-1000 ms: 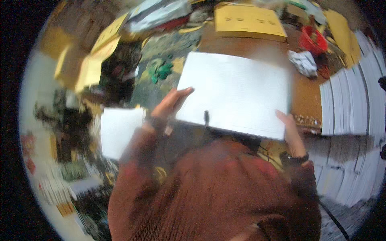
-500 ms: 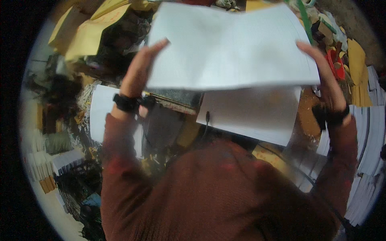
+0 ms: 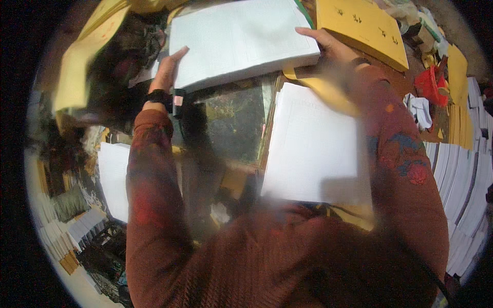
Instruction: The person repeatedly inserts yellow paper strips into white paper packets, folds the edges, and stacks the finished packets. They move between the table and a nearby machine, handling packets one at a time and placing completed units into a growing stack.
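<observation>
As we look from the left rim, yellow sheets hang bent at the upper left, and beneath them, beside our left sleeve, we see some white paper. Past a black wristband, our left hand grips the left edge of a thick block of paper; we see its thumb laid along that edge, but we cannot tell how the other fingers lie, since they are hidden. That block sits at the far side of the worktable, tilted a little, its white top facing us and its near edge showing many layers. Below it we have a dark board, and to the right of the board a second pile of white paper lies nearer our body. Our right hand clasps the block's right end, thumb on top, remaining fingers out of sight beneath or behind. Beside that hand we find a yellow stack, then a red basket, a crumpled white cloth or paper and, at the right rim, tall rows of paper.
</observation>
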`<state>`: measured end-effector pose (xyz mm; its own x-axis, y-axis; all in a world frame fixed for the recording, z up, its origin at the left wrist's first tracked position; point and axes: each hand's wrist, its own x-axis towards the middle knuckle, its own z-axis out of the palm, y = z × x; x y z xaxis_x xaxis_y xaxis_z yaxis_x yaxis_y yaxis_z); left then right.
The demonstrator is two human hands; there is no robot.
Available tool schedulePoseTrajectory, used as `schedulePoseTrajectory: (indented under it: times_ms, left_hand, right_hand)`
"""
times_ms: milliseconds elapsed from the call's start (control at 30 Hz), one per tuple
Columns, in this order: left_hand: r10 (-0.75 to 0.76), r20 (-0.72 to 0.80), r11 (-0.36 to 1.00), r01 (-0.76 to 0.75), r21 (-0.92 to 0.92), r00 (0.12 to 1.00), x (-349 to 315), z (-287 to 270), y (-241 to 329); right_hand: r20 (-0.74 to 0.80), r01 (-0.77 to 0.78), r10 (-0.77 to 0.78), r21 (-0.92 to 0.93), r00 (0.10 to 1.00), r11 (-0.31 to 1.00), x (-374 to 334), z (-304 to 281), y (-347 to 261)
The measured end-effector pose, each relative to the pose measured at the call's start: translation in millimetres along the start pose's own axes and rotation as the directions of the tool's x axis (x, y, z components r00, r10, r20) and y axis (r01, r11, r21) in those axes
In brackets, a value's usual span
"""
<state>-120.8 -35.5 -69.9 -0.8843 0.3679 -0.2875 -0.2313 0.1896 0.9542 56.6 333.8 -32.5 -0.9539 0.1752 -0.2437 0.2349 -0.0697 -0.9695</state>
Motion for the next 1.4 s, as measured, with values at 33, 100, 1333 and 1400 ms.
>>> schedulePoseTrajectory:
  times_ms: [33,100,1333,1400]
  left_hand:
    - [0.095,-0.002,0.995,-0.095,0.034,0.995,6,-4,-8]
    - [-0.024,0.06,1.0,0.025,-0.001,0.998,15,-12,-11]
    - [-0.481,0.736,0.603,-0.429,0.672,0.477,-136,510,47]
    - [-0.382,0.786,0.664,-0.447,0.6,0.487,-147,506,56]
  right_hand:
    - [-0.025,-0.079,0.081,0.067,0.996,0.995,1,-2,6]
    - [0.074,-0.224,0.221,0.039,0.973,0.974,-1,-17,0]
    - [-0.542,0.185,0.508,0.784,0.67,0.592,-440,27,155]
    - [-0.518,0.245,0.498,0.822,0.696,0.514,-439,29,159]
